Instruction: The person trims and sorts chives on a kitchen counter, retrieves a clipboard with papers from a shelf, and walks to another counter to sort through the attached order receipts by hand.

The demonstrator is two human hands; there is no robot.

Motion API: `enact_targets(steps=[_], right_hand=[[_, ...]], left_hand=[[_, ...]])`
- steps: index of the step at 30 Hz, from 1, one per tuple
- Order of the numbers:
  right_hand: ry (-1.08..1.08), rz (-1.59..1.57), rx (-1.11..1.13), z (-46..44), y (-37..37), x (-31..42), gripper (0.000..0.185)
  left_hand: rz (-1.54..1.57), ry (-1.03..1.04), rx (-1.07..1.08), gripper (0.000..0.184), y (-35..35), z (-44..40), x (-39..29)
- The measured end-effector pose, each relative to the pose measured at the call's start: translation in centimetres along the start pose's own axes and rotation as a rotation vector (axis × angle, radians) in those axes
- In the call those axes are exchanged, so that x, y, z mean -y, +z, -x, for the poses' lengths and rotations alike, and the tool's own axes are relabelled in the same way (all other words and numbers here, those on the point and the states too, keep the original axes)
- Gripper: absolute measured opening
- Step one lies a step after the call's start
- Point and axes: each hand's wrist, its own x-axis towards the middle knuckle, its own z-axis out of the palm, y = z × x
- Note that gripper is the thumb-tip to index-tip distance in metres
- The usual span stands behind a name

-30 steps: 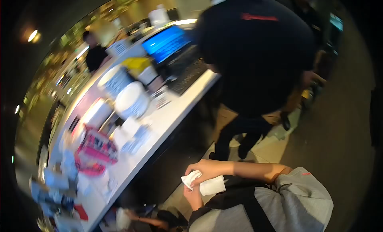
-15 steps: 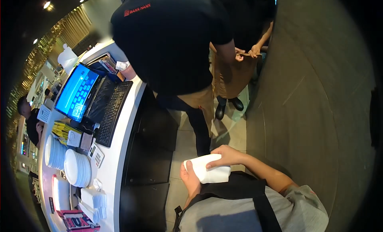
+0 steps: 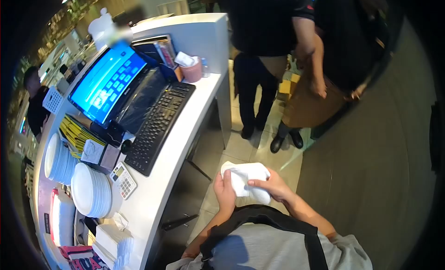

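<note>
A white folded napkin or cloth (image 3: 245,179) is held between both hands in front of my body, above the floor. My left hand (image 3: 225,189) grips its left edge, with the thumb on top. On the right side, my right hand (image 3: 273,185) holds it with the thumb pressed on the upper face and the fingers partly hidden beneath. The white piece is creased in the middle, and a flap hangs down near my right hand.
To the left runs a white counter (image 3: 169,177) with a monitor (image 3: 109,82), a keyboard (image 3: 160,126), a calculator (image 3: 123,180), stacked plates (image 3: 90,191) and folded napkins (image 3: 113,244). Two people in dark clothes stand ahead; a dark wall (image 3: 371,177) is on the right.
The view has swung, showing more of the counter's far end. My hands have shifted on the white piece, which is now more creased. The two people ahead appear further right.
</note>
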Motion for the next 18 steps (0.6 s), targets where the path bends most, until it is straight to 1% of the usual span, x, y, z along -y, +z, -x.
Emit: enact_targets(steps=[1, 2, 4, 5, 6, 7, 8, 9, 10, 11, 13, 14, 15, 17, 18], right_hand=[[0.059, 0.021, -0.011, -0.9, 0.8, 0.0, 0.047], [0.168, 0.010, -0.040, -1.3, 1.3, 0.4, 0.045], [0.105, -0.004, -0.177, -2.3, 2.3, 0.9, 0.044], [0.068, -0.009, -0.249, -3.0, 2.4, 0.9, 0.043], [-0.022, -0.120, -0.329, -3.9, 2.0, 0.7, 0.037], [-0.147, -0.063, -0.386, -5.1, 1.1, 0.6, 0.034], [-0.271, -0.004, -0.445, -6.3, 0.0, 0.5, 0.030], [-0.397, 0.054, -0.504, -7.5, -1.1, 0.7, 0.027], [-0.414, 0.103, -0.556, -8.5, -1.6, 2.1, 0.018], [-0.481, 0.140, -0.548, -9.9, -2.8, 2.6, 0.015], [-0.616, 0.214, -0.532, -12.9, -5.4, 3.3, 0.009], [-0.608, 0.164, -0.490, -14.5, -6.5, 3.6, 0.008], [-0.538, 0.090, -0.488, -16.1, -7.1, 4.2, 0.009], [-0.409, -0.058, -0.476, -19.4, -8.3, 5.5, 0.013], [-0.396, -0.134, -0.467, -21.5, -9.8, 5.5, 0.012]], left_hand=[[-0.013, -0.003, -0.006, 0.022, -0.3, -1.5, -0.3], [-0.034, -0.016, -0.002, 0.022, -0.4, -2.7, -0.6], [-0.071, -0.044, 0.060, 0.022, -0.8, -5.2, 0.0], [-0.051, -0.091, 0.093, 0.022, -0.7, -6.3, 0.8], [-0.029, -0.135, 0.127, 0.022, -0.4, -7.4, 1.6], [-0.005, -0.179, 0.161, 0.021, 0.0, -8.5, 2.5], [0.046, -0.264, 0.211, 0.020, 0.2, -9.5, 3.6], [0.005, -0.341, 0.296, 0.019, 0.8, -10.4, 4.6], [-0.036, -0.416, 0.380, 0.018, 1.5, -11.3, 5.5], [-0.079, -0.490, 0.464, 0.017, 2.0, -12.2, 6.5], [-0.190, -0.578, 0.987, 0.017, 2.4, -15.0, 9.3], [-0.231, -0.564, 1.151, 0.018, 3.1, -16.3, 10.7], [-0.298, -0.627, 1.306, 0.020, 4.1, -18.0, 11.6], [-0.149, -0.694, 1.323, 0.022, 6.1, -21.3, 13.9], [-0.169, -0.693, 1.211, 0.022, 8.0, -23.5, 14.0]])
